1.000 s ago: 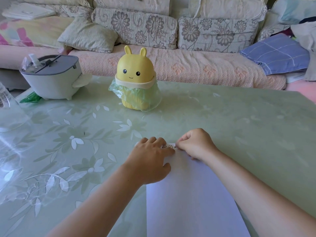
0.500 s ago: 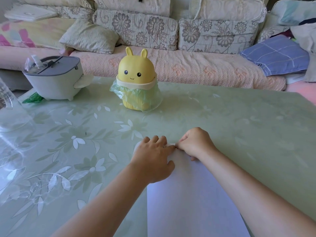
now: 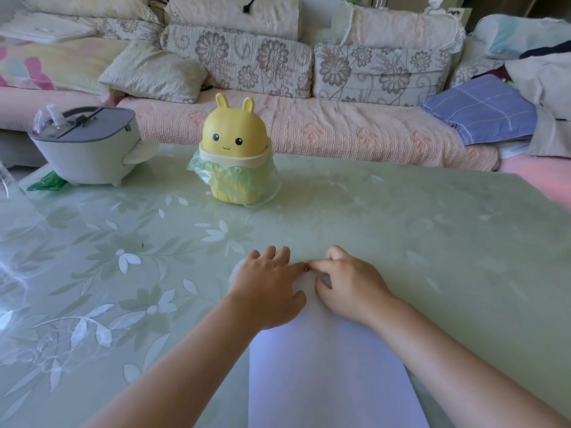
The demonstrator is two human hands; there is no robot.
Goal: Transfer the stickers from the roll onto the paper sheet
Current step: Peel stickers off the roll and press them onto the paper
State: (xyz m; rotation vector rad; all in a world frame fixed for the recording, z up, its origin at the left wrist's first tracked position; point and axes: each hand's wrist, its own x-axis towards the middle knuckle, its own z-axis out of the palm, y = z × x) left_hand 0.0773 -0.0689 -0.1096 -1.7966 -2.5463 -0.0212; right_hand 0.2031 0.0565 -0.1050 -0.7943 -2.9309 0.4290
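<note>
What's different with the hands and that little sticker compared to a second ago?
The sticker strip, partly visible before, is now almost covered where the left hand and right hand fingertips meet. Both hands stay at the paper sheet's top edge. The yellow bin hasn't moved.

A yellow rabbit-eared plastic bin lined with a green bag is seen on the pale green floral bench, beside a grey lidded container, with a flower-patterned sofa behind.
</note>
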